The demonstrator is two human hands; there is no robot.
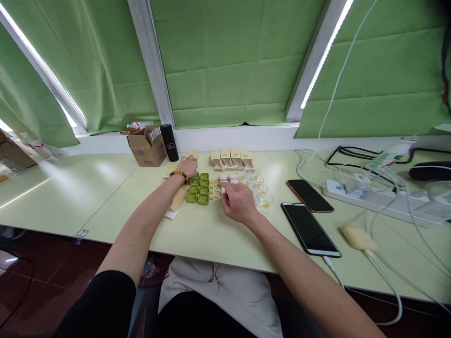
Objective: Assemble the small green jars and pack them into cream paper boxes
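My left hand, with a beaded bracelet at the wrist, reaches over the far end of two rows of green square cups. Its fingers are stretched forward and touch or hover over a cream card piece; I cannot tell which. My right hand is low over the table, index finger extended left and thumb apart from it. Its fingertip is beside several small pale-yellow square pieces. Pale pink-white cylinders sit just beyond it, partly hidden. To its right lie clear plastic cups with yellow centres.
Open cream boxes stand in a row at the back. A cardboard box and a black bottle are back left. Two phones, a power strip and tangled white cables occupy the right side. Flat cream card lies near my left forearm.
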